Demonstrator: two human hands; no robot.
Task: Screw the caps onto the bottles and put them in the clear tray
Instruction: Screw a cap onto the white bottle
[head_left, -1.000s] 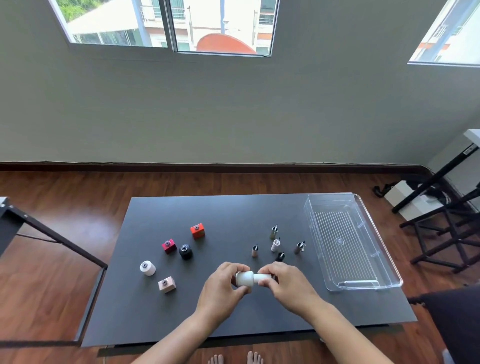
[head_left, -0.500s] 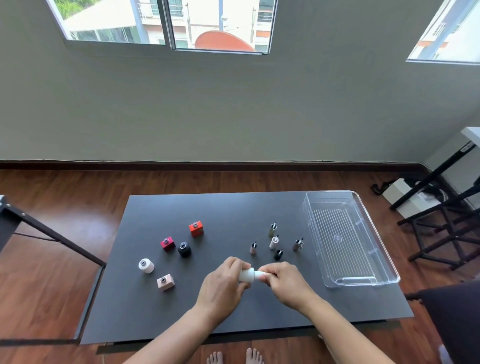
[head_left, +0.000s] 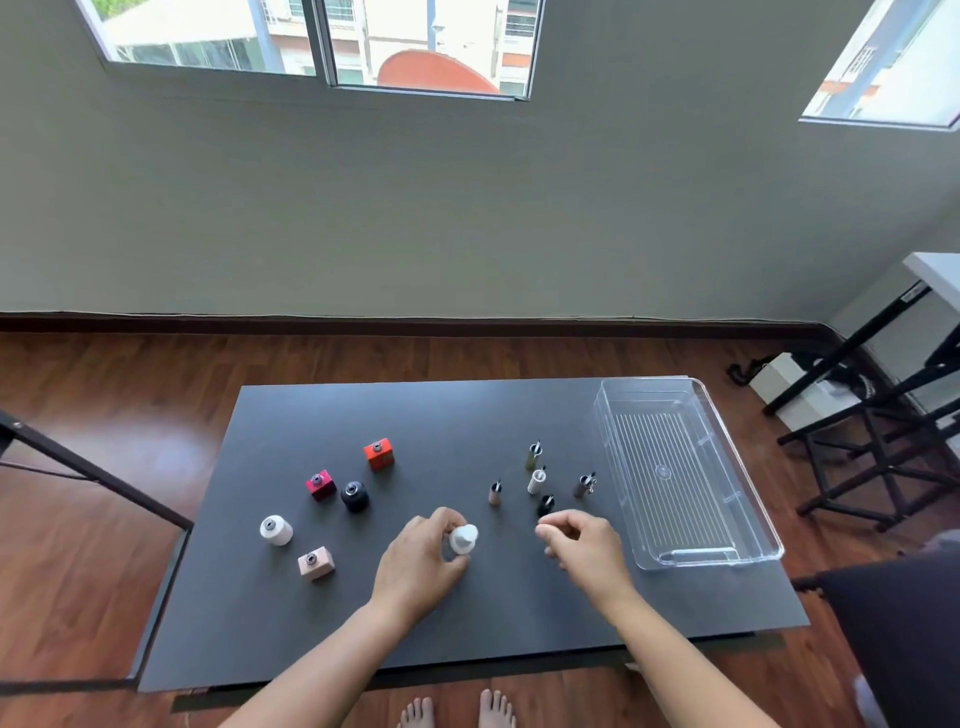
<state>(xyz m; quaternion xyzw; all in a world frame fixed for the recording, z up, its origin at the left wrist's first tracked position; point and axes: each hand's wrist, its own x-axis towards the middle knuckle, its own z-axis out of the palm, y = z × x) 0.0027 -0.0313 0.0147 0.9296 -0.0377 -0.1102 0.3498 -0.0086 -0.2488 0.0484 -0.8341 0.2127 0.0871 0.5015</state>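
Note:
My left hand (head_left: 421, 558) grips a small white bottle (head_left: 462, 539) with its white cap on, held above the dark table (head_left: 467, 613). My right hand (head_left: 584, 548) has come off it and hovers a short way to the right, fingers loosely curled around nothing. Open bottles stand on the left: orange (head_left: 378, 453), red (head_left: 320, 485), black (head_left: 355, 495), white (head_left: 276, 530) and pale pink (head_left: 316, 563). Several loose brush caps (head_left: 536, 480) stand just beyond my right hand. The clear tray (head_left: 691, 558) sits at the table's right side with nothing in it.
A black metal frame (head_left: 98, 478) stands by the table's left edge. Black stands (head_left: 883, 457) and a white box (head_left: 784, 379) crowd the floor to the right. A dark object (head_left: 904, 634) sits at the lower right. My bare feet (head_left: 457, 712) show below the table's near edge.
My right hand has let go of the white bottle's cap and moved off to the right. My left hand still holds the bottle, now turned more upright.

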